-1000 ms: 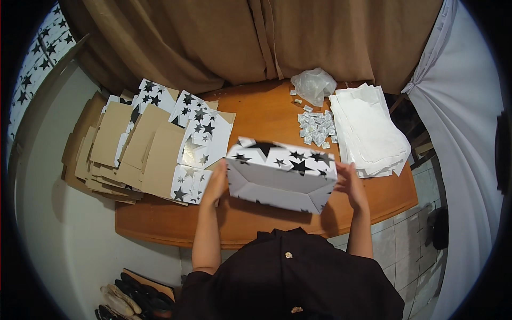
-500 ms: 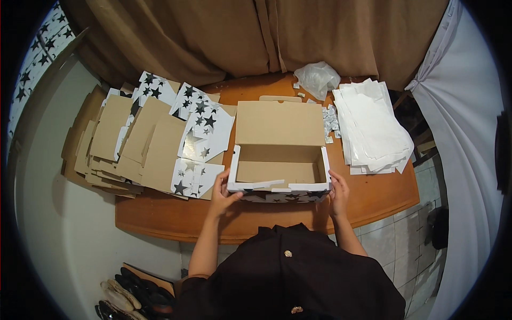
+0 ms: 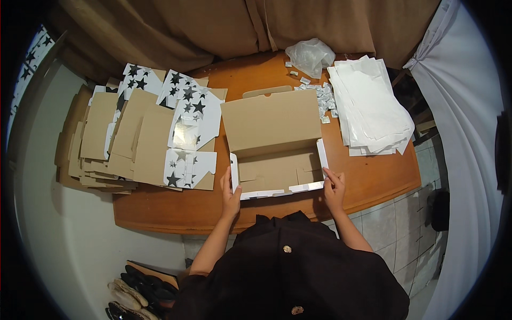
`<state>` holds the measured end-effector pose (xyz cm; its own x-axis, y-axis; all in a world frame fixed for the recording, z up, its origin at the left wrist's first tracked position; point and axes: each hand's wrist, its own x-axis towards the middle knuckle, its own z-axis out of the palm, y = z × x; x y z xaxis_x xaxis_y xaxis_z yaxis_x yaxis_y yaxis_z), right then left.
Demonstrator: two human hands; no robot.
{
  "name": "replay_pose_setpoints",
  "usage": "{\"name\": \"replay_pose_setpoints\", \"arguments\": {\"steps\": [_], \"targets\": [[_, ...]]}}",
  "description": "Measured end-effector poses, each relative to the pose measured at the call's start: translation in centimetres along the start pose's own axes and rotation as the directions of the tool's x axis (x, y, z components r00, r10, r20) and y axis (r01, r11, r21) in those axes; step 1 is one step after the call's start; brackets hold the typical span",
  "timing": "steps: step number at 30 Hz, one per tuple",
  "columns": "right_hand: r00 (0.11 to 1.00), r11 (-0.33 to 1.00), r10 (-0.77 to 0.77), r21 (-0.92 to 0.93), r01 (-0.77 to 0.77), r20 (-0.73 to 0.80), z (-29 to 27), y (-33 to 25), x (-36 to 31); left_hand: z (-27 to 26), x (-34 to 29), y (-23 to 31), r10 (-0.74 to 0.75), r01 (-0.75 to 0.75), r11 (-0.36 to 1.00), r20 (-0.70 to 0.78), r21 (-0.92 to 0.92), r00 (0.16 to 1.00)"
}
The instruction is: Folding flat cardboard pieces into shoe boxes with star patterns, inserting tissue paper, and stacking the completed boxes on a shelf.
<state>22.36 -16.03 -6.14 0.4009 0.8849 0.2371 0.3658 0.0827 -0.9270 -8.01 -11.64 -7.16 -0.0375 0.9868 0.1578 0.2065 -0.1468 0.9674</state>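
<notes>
- The open cardboard box (image 3: 277, 168) sits at the near edge of the wooden surface (image 3: 373, 181), right in front of the person, its lid flap (image 3: 269, 120) thrown back and lying away from them.
- The left hand (image 3: 230, 192) grips the box's near-left corner, fingers wrapped over the white wall; the right hand (image 3: 334, 186) pinches the near-right corner in the same way. Both are closed on the box.
- The box looks light and thin-walled: stiff enough along its folds, but the walls would likely buckle under a hard squeeze. The corners, where folded layers meet, seem the firmest places to hold.
- Its long axis runs left to right across the surface; the opening faces up, and the hinge side points away from the person.
- To the left lies a stack of flat box blanks (image 3: 138, 138), brown with star print. To the right are a pile of white sheets (image 3: 373, 106), small white packets (image 3: 322, 96) and a clear plastic bag (image 3: 309, 53).
</notes>
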Motion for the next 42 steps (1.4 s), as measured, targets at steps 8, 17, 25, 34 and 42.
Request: {"name": "replay_pose_setpoints", "arguments": {"steps": [8,17,25,34,42], "targets": [[0.954,0.808,-0.283,-0.509,0.295,0.105,-0.1,-4.3,2.4,-0.6,1.7,3.8,0.127,-0.205,0.794,0.174,0.572,0.977],[0.586,0.891,0.204,-0.397,0.22,0.784,6.4,-2.0,7.8,4.8,8.8,2.8,-0.261,-0.38,0.81,0.855,0.446,0.447],[0.265,0.671,0.655,-0.706,0.227,0.707,10.0,-1.0,7.0,7.9,8.2,-0.1,-0.695,-0.475,0.451,0.631,0.756,0.343],[0.357,0.494,0.64,-0.72,0.488,0.681,10.0,-2.0,6.8,7.9,8.7,0.1,-0.743,-0.435,0.451,0.598,0.78,0.301],[0.234,0.607,0.65,-0.679,0.413,0.723,9.5,0.3,7.8,7.8,8.2,-0.6,-0.671,-0.461,0.467,0.642,0.755,0.37]]}}
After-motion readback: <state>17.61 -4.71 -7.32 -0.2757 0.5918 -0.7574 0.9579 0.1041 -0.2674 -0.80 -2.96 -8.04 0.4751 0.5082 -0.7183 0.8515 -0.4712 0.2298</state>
